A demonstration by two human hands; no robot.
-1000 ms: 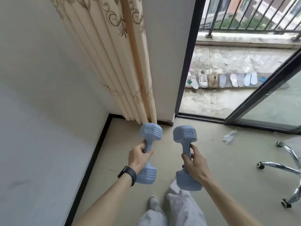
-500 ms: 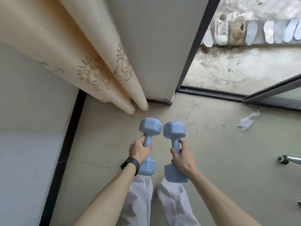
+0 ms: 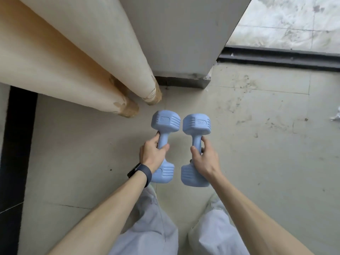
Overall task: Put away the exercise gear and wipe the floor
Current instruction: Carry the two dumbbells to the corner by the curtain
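View straight down at a pale greenish-grey tiled floor [image 3: 257, 162] in the corner of a room, scuffed with dark smudges and fine grout lines. On the left, a broad black skirting band [image 3: 16, 144] runs along the base of a light wall. At the far left, two heavy folds of a cream curtain [image 3: 73, 61] hang down to the floor, their hems stained brown and worn. Just right of them stands a plain grey wall pillar [image 3: 174, 34] with a chipped base. Beyond it, at the far right, a dark sliding-door track [image 3: 276, 56] separates the room from a mottled, weathered balcony floor [image 3: 294, 21]. A scrap of crumpled white paper [image 3: 335, 116] lies at the right edge. In the middle, just near of the curtain hems, a person holds two matching pale blue dumbbells side by side, close but not touching, both pointing away from the body. Each has a smooth matte coating, a slim round handle and blocky, faceted heads with ribbed sides and a raised weight mark. Whether they touch the floor cannot be told. The left hand [image 3: 151, 153] is wrapped round the handle of the left dumbbell [image 3: 165, 124], fingers curled over the far side and thumb across the top. The right hand [image 3: 206, 161] grips the handle of the right dumbbell [image 3: 196, 124] likewise, thumb on the inner side. Both bare forearms reach forward from the near corners; a dark wristband [image 3: 140, 172] circles the left wrist. Light grey trousers [image 3: 150, 227] show below, between the arms.
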